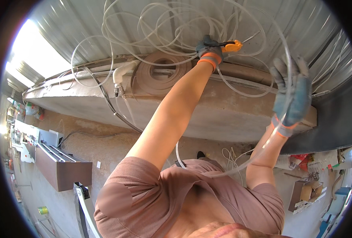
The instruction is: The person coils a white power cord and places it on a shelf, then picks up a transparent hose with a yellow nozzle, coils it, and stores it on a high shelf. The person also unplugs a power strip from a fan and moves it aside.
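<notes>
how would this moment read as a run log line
left hand: gloved, holding orange tool by clear tubing | right hand: gloved, open, tubing crossing it | brown coil: at ledge

Right hand blurred; we found clear tubing covering part of it, upper loops cut by the top edge. Left hand hid one end of the orange tool. Far-left clutter, too small for us.
</notes>
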`<state>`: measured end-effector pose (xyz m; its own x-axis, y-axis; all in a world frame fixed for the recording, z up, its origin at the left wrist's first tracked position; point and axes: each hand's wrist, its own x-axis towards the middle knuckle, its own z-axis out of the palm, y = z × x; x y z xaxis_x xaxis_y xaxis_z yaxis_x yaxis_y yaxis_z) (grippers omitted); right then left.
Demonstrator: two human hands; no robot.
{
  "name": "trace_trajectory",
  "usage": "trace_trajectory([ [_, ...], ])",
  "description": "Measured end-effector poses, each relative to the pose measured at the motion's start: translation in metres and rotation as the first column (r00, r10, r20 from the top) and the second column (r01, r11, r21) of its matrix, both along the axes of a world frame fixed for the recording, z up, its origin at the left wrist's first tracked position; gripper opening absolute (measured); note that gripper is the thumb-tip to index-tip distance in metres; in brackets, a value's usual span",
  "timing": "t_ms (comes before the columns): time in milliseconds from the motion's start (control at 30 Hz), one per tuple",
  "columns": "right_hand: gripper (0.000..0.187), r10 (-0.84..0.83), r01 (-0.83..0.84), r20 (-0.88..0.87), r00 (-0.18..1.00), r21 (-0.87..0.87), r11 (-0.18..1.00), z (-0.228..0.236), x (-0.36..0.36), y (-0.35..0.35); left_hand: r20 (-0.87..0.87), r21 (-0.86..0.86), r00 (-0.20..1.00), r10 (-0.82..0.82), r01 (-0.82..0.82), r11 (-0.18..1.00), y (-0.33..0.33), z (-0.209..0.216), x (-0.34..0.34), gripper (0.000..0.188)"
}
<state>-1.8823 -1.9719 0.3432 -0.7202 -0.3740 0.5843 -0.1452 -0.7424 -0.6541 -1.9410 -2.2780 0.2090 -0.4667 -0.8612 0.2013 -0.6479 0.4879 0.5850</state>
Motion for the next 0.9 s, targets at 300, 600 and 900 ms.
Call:
trace_trajectory([
  [300, 0.061, 0.295, -0.147, 0.022, 0.955, 0.900, 0.411, -0.027, -0.066, 0.010, 0.261, -0.115, 0.965, 0.023, 0.007, 0.993, 0.005, -0.032, -0.030, 0.045],
  [600, 0.080, -0.143, 0.526, -0.739, 0.658, 0.587, -0.616, -0.101, -0.351, 0.033, 0.472, -0.336, 0.749, -0.465, 0.640, 0.691, 0.009, -0.027, 0.017, 0.061],
  [900, 0.051, -0.628, 0.711, -0.494, 0.602, 0.689, 0.139, -0.126, -0.487, 0.021, 0.671, -0.134, 0.489, -0.557, 0.819, 0.558, -0.032, -0.035, 0.022, 0.049],
])
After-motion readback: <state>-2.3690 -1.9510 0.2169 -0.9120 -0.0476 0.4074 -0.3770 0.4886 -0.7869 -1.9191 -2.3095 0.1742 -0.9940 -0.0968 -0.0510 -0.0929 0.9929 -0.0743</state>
